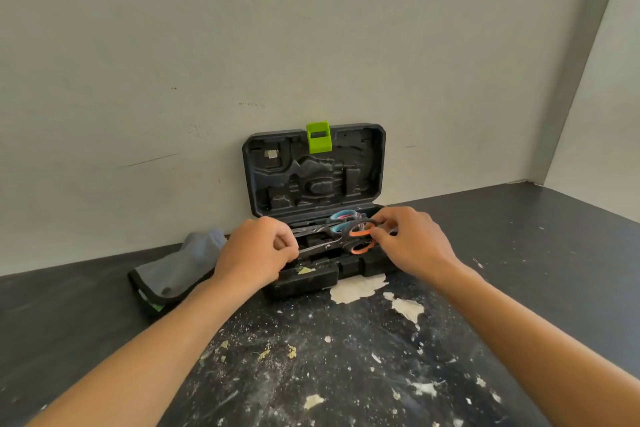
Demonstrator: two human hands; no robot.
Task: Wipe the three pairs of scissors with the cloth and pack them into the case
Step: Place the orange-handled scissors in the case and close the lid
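A black plastic case point(304, 282) stands open against the wall, its lid point(313, 170) upright with a green latch point(318, 137). Over the case's bottom half, my right hand point(412, 239) pinches the orange handles of a pair of scissors point(360, 236). My left hand point(259, 248) holds the blade end of the same pair. Behind it, blue-handled scissors point(341, 218) lie in the case, with a bit of a further handle showing among them. A grey cloth point(187, 263) lies left of the case.
The dark tabletop point(311, 357) is speckled with flakes of peeled paint point(356, 288) in front of the case. The cloth rests on a flat black pouch with a green label point(149, 298). A pale wall stands directly behind, and another wall closes the right side.
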